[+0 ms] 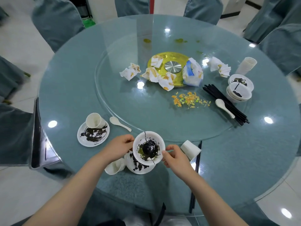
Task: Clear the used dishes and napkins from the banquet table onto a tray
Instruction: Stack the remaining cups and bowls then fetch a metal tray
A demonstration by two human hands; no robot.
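From the head view, both hands hold one white bowl at the near edge of the round glass table: the left hand pinches its left rim, the right hand pinches the right rim, fingers curled on it. The bowl's mouth faces up towards the camera, dark sauce pooled in its middle, and a thin dark streak runs across it from far rim to near rim (a chopstick or a smear, I cannot tell). It sits over a sauce-marked plate, partly covering it; a tipped paper cup lies touching the plate's left side. To the right another cup lies on its side beside black chopsticks, whose long axis runs towards the person. Further left, a second smeared plate carries a tilted cup, a white spoon near it. Crumpled napkins crowd the turntable's yellow centre; stacked bowls stand far right.
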